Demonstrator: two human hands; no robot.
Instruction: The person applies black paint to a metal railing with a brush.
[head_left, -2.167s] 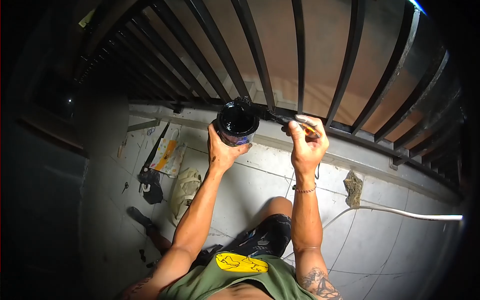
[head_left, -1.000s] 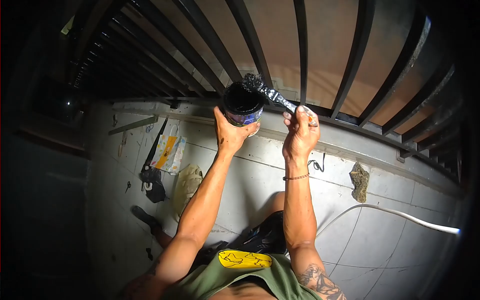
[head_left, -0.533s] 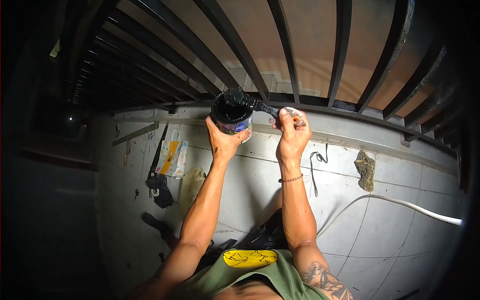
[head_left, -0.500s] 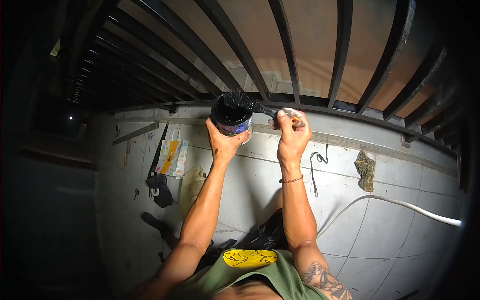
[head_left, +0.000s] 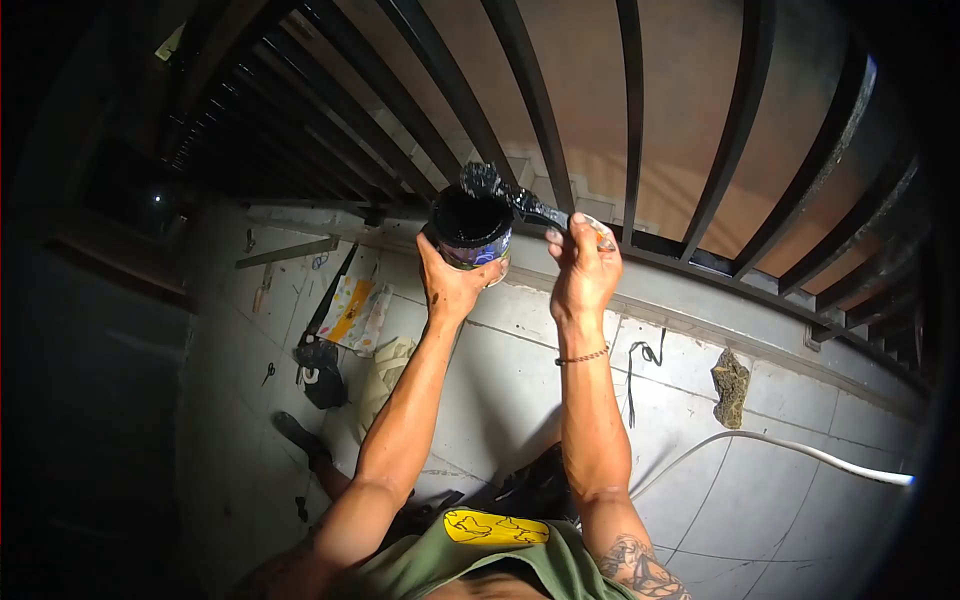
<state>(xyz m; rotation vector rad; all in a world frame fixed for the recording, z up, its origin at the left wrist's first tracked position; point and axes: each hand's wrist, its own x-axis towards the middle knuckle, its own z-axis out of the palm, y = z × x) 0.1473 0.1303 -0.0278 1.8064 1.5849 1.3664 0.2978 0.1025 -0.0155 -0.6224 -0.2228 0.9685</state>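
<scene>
My left hand (head_left: 455,285) is wrapped around a paint can (head_left: 490,252) with a colourful label and black paint inside and on its rim. In my right hand (head_left: 585,265), the handle of a paintbrush (head_left: 540,212) is pinched between thumb and fingers. The brush's bristles, loaded with black paint, are raised just above the can's far rim. Behind the can stands a railing of dark metal bars (head_left: 632,120).
On the tiled floor to the left lie a patterned bag (head_left: 352,312), a black bundle (head_left: 320,372) and scissors (head_left: 269,373). To the right are a black cord (head_left: 640,358), a stained rag (head_left: 730,388) and a white hose (head_left: 800,455). A ledge (head_left: 720,320) runs under the railing.
The brush's bristles have risen slightly at the can's rim, with its handle tilted more steeply. The camera view has turned a little, so railing and floor items appear shifted.
</scene>
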